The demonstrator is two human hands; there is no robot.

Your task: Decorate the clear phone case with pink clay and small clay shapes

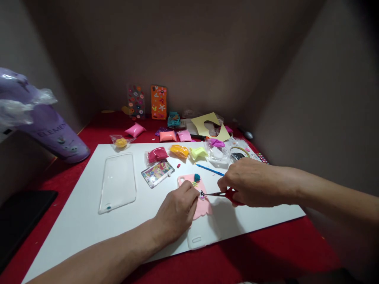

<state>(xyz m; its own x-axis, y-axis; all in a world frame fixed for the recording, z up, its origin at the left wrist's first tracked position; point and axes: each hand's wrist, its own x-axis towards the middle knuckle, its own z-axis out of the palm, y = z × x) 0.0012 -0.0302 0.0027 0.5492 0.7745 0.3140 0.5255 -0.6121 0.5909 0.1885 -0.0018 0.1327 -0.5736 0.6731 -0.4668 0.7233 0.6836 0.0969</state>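
A home craft corner: a red-covered desk (266, 252) with a white board (89, 213), packets of coloured modelling clay (179, 150), and decorated phone cases (159, 102) against the wall.

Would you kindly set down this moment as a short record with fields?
surface: white board on a red tabletop
right hand: grips red-handled scissors, blades pointing toward the other hand
left hand: pinches a tiny dark piece at the blade tips, over the pink-covered phone case
beside: clear phone case, blue tool, clay packets
at the wall: two decorated cases
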